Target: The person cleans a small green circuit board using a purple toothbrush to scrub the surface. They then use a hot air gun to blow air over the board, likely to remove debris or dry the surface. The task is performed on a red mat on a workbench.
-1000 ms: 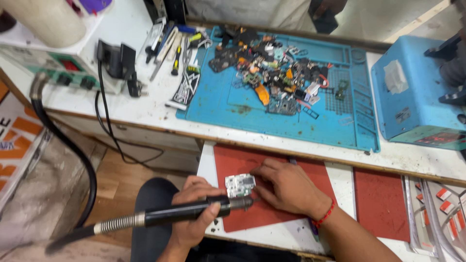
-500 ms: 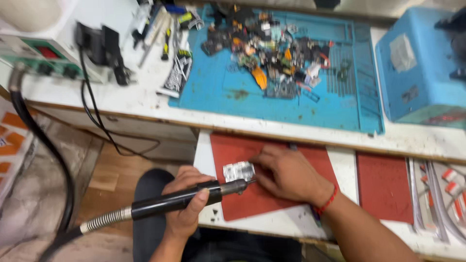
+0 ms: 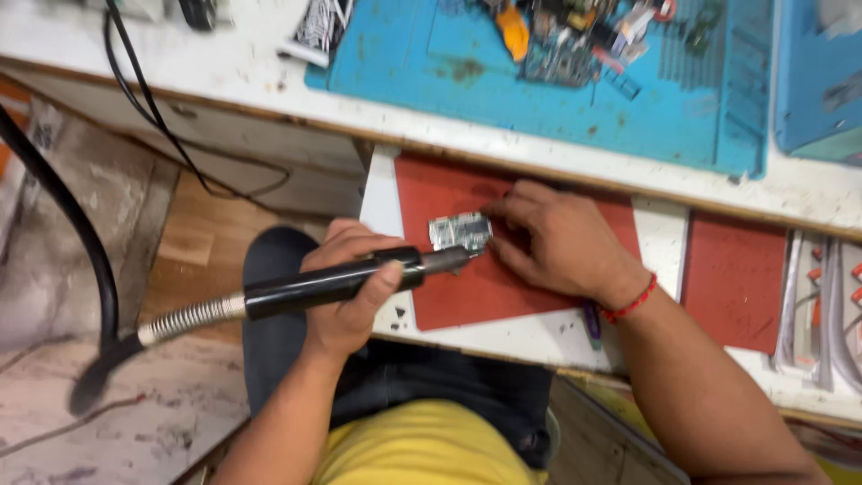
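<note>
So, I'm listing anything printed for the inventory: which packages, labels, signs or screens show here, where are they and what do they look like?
Printed card or packet: top edge of the white bench, left of the blue mat; flat, black and white, blurred.
Packets: right edge, on the lower shelf; clear sleeves with red and white bits.
No screens or signs.

Left hand (image 3: 346, 287) in a closed grip, right hand (image 3: 552, 242) fingers pressed down.

A yellow shirt (image 3: 409, 445) and dark trousers (image 3: 278, 296) are worn, both forearms are left bare, and a thin red thread bracelet (image 3: 631, 304) is tied around the right wrist.
</note>
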